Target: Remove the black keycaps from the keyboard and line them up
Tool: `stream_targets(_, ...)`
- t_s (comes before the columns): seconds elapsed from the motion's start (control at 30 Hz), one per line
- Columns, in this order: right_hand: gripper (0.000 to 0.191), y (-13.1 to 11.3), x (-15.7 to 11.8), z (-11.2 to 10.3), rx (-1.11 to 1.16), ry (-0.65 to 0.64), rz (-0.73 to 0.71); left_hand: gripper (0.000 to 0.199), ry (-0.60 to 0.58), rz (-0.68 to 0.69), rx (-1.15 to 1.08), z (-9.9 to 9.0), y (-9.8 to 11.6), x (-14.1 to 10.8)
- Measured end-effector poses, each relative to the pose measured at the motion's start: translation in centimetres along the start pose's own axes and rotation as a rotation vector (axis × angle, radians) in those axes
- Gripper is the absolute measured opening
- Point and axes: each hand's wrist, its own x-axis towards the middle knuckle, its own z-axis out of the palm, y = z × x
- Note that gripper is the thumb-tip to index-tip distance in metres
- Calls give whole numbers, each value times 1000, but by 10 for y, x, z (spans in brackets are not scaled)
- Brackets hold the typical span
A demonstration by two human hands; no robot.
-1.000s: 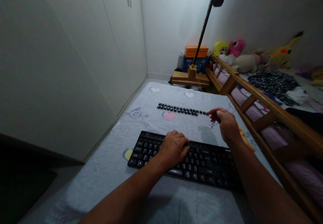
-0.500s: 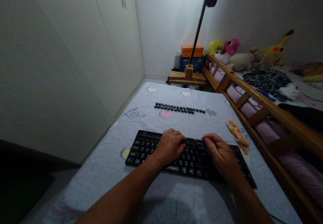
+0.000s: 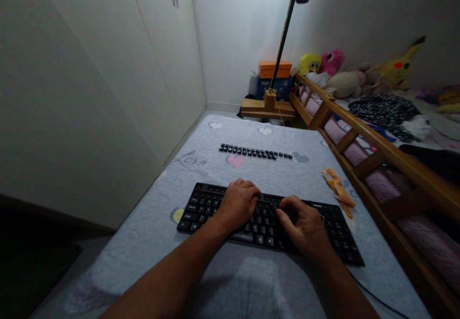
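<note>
A black computer keyboard (image 3: 251, 237) lies across the bed cover in front of me, slightly turned. My left hand (image 3: 240, 199) rests over its upper middle, fingers curled onto the keys near the back edge and steadying it. My right hand (image 3: 304, 223) is bent over the right-middle part, thumb and forefinger curved close to the keys. A thin wire-like tool (image 3: 321, 219) shows behind its fingers; most of it is hidden in the palm. Beyond the keyboard, several loose black keycaps (image 3: 247, 152) are laid out in two rows.
An orange cloth (image 3: 339, 188) and an orange-handled brush-like tool (image 3: 345, 209) lie right of the keyboard. A black cable (image 3: 377, 300) runs off front right. A wooden bed rail (image 3: 381, 142) borders the right side, a white wardrobe (image 3: 108, 94) the left. A wooden stand (image 3: 268, 104) is at the far end.
My right hand has shifted a little left and down over the keys, and its fingers are more parted. My left hand has moved slightly left. The view has tilted a little.
</note>
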Motion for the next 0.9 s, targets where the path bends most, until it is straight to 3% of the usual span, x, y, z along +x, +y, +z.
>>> stream_targets(0.3,8,0,2,0,-49,-13,-80,18,-10,-5,10,-1,1,1)
stream_targets(0.9,7,6,2,1,-78,41,-67,18,-29,2,17,-3,2,1)
